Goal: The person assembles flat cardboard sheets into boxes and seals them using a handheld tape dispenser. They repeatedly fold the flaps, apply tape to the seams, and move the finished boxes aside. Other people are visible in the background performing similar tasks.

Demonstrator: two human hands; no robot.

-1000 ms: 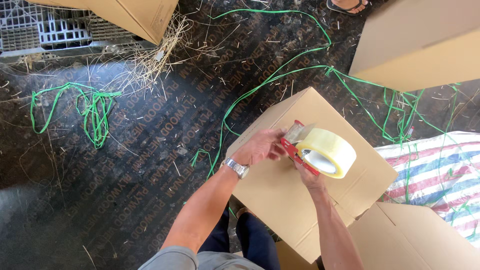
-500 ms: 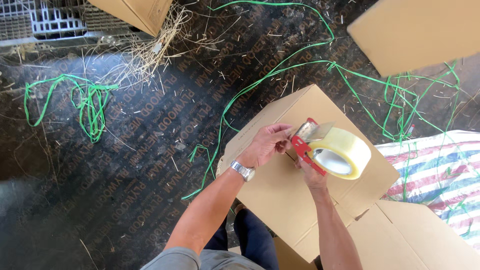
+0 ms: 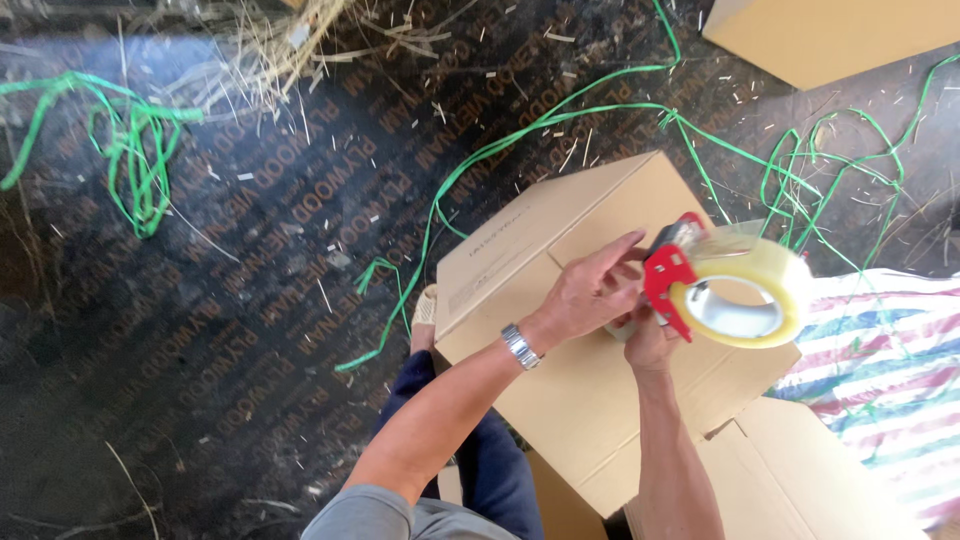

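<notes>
Lying far out to the left of both hands, a tangle of green strapping sat on the dark plywood floor, with loose straw above it. Closer in, the left hand, a metal watch at its wrist, rested on top of the cardboard box, fingers stretched forward toward the red tape dispenser, fingertips right at its front end; whether they pinched the tape I couldn't tell. Just beside and slightly below it, the right hand was clenched around the dispenser's handle, holding it over the box lid. The roll of clear tape hung off the dispenser to the right of both hands. Further right lay a striped woven sheet, and another box sat below the right forearm.
</notes>
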